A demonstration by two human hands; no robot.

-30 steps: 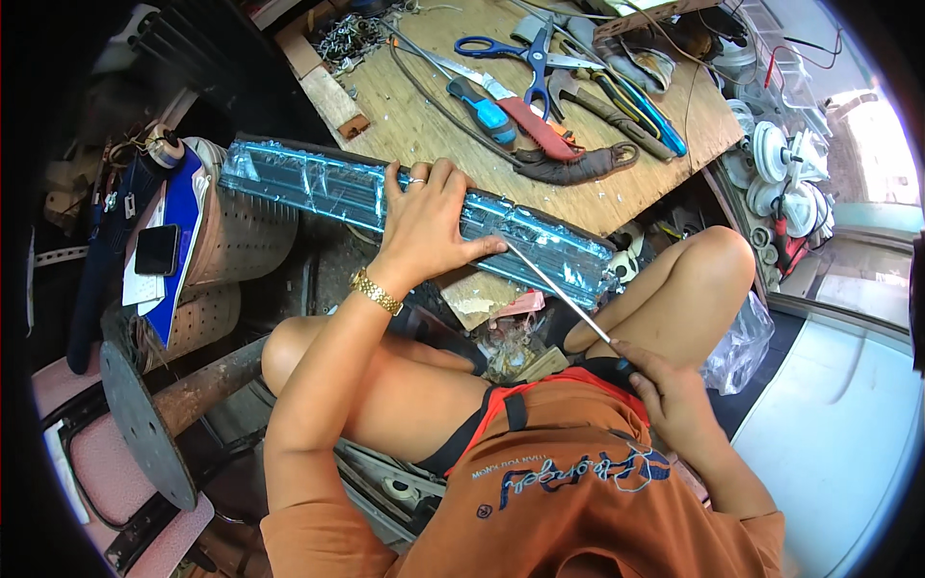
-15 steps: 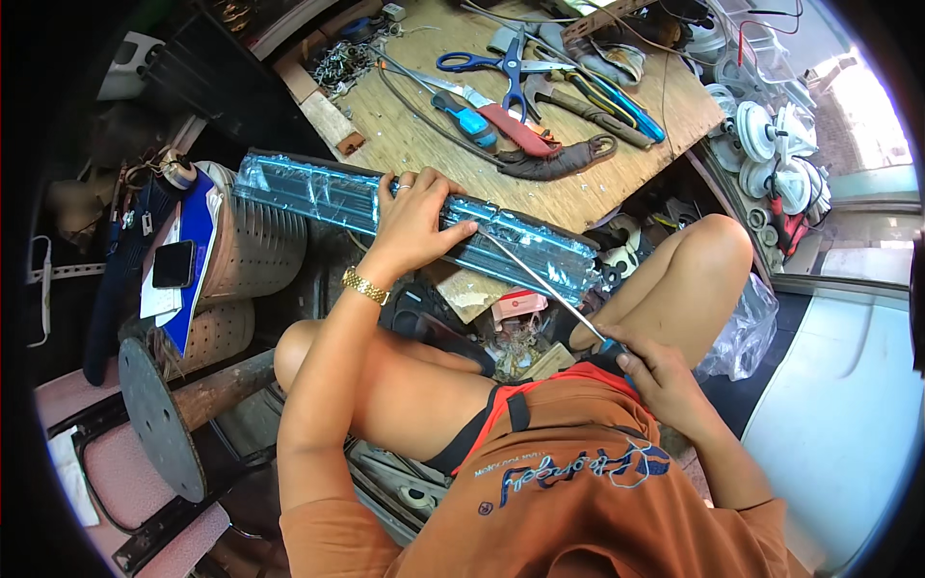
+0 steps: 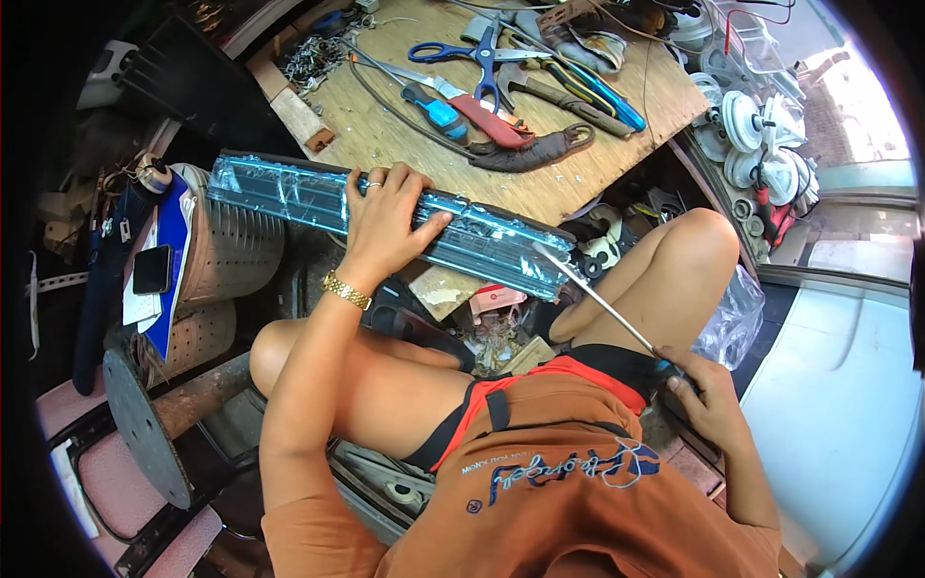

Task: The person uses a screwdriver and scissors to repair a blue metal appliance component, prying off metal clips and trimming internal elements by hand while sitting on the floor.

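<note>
My left hand (image 3: 385, 226) is closed over the middle of a long dark ribbed bar (image 3: 289, 200) covered in shiny bluish film. Its fingers wrap over the far edge, while the thumb lies along the face. The bar slants from the drum at the left down past the near edge of the workbench to my knee. My right hand (image 3: 701, 390) grips the dark-and-blue handle of a long screwdriver (image 3: 612, 310) beside my thigh. The metal shaft points up and left. Its tip appears over the right end of the bar; whether it touches the film, I cannot tell.
On the wooden workbench (image 3: 540, 188) lie blue-handled scissors (image 3: 487, 60), a hammer (image 3: 578, 108), a blue-handled cutter (image 3: 436, 113) and a red-and-brown sheathed tool (image 3: 501, 130). A perforated metal drum (image 3: 231, 236) stands left, with a phone (image 3: 152, 271) beside it. White plastic parts (image 3: 747, 135) crowd the right.
My right hand has moved right with the screwdriver, whose tip shifted from near my left thumb to the bar's right end. My left hand keeps its hold; the whole view has shifted slightly.
</note>
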